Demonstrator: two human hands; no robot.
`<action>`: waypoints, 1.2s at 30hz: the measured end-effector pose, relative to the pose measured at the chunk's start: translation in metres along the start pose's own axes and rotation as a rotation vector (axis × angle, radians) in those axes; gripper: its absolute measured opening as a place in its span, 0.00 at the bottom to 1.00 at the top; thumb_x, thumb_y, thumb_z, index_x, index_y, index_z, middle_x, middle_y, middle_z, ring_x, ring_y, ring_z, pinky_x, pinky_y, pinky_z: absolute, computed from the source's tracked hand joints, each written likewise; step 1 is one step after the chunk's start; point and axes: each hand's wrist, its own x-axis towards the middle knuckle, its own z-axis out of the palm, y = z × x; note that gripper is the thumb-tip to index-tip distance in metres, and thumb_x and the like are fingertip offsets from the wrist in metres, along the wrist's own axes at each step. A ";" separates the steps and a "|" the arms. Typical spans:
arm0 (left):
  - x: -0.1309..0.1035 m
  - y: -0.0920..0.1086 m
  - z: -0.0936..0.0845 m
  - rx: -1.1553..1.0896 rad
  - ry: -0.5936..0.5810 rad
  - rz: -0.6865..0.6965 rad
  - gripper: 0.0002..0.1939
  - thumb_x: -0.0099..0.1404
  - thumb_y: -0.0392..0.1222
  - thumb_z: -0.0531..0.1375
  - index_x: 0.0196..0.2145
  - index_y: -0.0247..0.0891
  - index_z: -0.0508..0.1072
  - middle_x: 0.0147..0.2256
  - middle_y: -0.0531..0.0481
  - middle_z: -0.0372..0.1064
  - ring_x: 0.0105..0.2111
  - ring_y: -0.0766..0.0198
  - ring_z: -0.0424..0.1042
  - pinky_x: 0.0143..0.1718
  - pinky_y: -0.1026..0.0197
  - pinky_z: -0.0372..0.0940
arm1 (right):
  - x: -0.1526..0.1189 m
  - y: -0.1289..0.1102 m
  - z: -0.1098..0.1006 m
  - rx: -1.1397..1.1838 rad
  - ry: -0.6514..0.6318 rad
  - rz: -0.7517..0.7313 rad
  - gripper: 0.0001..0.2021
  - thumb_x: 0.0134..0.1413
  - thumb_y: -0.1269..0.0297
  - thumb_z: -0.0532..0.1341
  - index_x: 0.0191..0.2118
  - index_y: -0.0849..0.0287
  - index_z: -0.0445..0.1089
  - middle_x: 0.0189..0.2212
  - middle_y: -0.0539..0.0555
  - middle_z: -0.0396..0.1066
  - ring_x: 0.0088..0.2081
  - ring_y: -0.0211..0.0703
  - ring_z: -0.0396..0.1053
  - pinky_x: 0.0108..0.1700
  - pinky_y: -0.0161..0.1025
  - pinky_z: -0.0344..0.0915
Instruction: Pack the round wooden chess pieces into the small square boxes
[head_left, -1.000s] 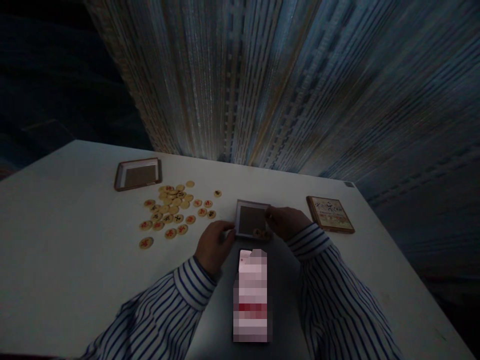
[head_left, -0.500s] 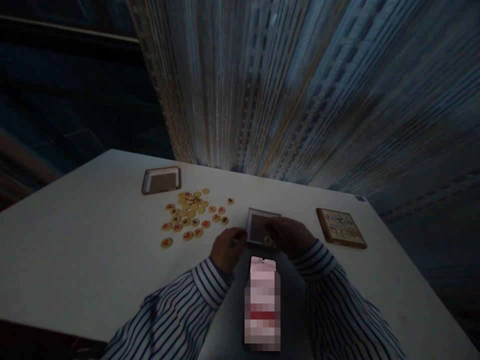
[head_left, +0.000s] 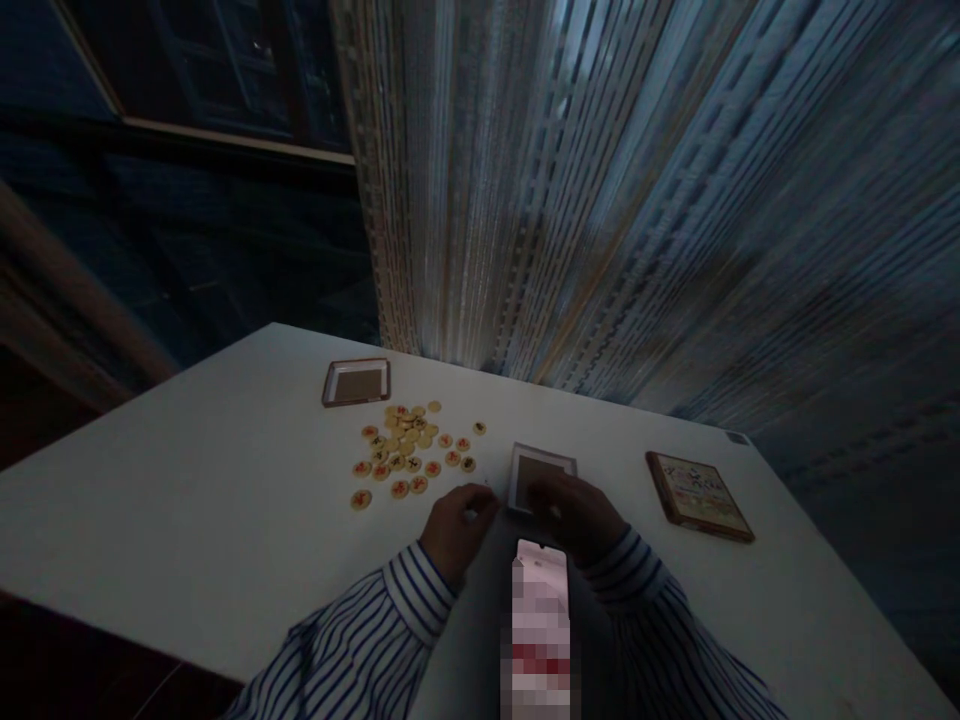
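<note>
My left hand (head_left: 459, 530) rests just left of an open shallow box (head_left: 520, 458), thumb and fingers curled together; what they hold, if anything, is too dark to make out. Over the box's right side is my right hand (head_left: 579, 512), its fingers bent down into it and closed, hiding that part of the box floor and anything in the fingertips. Scattered to the left of the box are several round wooden Chinese chess pieces (head_left: 399, 489) with red or black characters, some heaped and some blank side up.
An empty box lid or tray (head_left: 358, 384) lies at the back left of the white table (head_left: 247, 500). A flat box with a printed cover (head_left: 697, 495) is on the right. A lit phone (head_left: 541, 580) lies between my forearms. A string curtain (head_left: 510, 200) hangs behind.
The view has shifted, so things on the table appear lower and further right. My right hand stays over the box; the piece that showed by its fingertips is no longer visible.
</note>
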 end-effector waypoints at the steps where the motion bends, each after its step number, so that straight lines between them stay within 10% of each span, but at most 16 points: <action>1: -0.001 0.000 -0.003 -0.007 -0.003 -0.008 0.05 0.56 0.35 0.57 0.28 0.37 0.73 0.26 0.51 0.73 0.28 0.65 0.70 0.31 0.63 0.65 | 0.000 -0.001 0.001 -0.002 0.008 -0.011 0.05 0.50 0.71 0.55 0.28 0.59 0.67 0.23 0.52 0.69 0.26 0.38 0.66 0.28 0.32 0.57; 24: -0.012 -0.050 -0.083 0.301 0.252 0.210 0.08 0.60 0.41 0.54 0.30 0.38 0.73 0.30 0.48 0.74 0.33 0.61 0.71 0.39 0.54 0.66 | 0.024 -0.022 0.016 0.058 0.095 -0.193 0.02 0.48 0.70 0.57 0.29 0.58 0.66 0.31 0.52 0.72 0.33 0.42 0.68 0.36 0.38 0.57; 36: 0.003 -0.072 -0.114 0.746 0.198 0.055 0.14 0.60 0.44 0.53 0.35 0.36 0.76 0.39 0.41 0.72 0.40 0.51 0.68 0.39 0.50 0.64 | 0.034 -0.030 0.020 -0.003 0.060 -0.231 0.02 0.48 0.68 0.58 0.31 0.57 0.68 0.36 0.54 0.73 0.35 0.42 0.69 0.37 0.39 0.59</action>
